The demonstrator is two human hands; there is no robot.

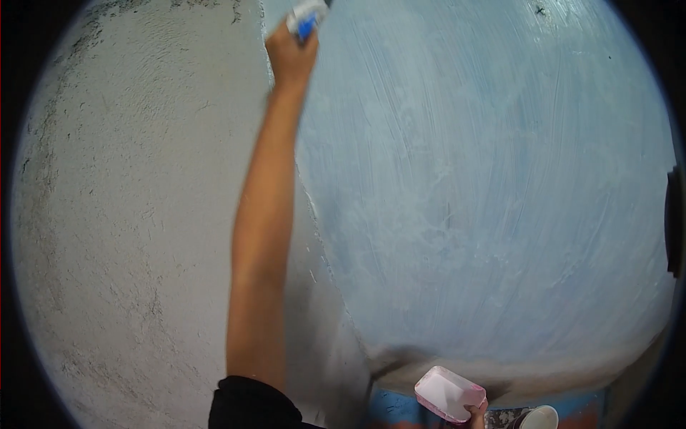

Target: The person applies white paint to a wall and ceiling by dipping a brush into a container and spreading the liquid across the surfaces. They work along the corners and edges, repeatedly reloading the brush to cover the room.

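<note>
My left hand [291, 58] is raised on a bare forearm at the top of the head view, near the line where the grey wall meets the light blue wall. Its fingers are closed around a paintbrush [307, 21] with white and blue parts, blurred and partly cut off by the upper edge. Low on the right, my right hand [476, 413] grips the corner of a pink plastic tub [450, 393]. White paint coats the inside of the tub. Most of the right hand lies outside the view.
Rough grey wall [121, 214] fills the left side. A streaky light blue wall [486, 179] covers the right. Below, a white bucket [539, 418] stands near the tub over a blue and reddish floor. A dark object [673, 222] juts in at the right edge.
</note>
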